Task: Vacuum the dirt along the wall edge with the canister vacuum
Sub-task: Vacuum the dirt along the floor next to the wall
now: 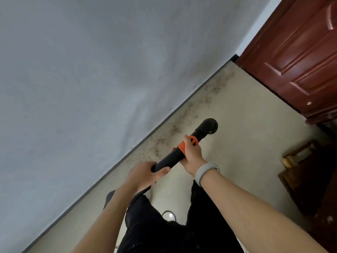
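Both hands grip the wand [169,157]: left hand [145,175] low on the tube, right hand [191,154] at the orange collar. Nozzle [209,126] looks lifted off the floor, hard to confirm. Dirt [182,125] lines the wall [91,70] edge, so most remains.

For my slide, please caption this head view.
Both hands hold the vacuum wand above dirt along the wall edge.
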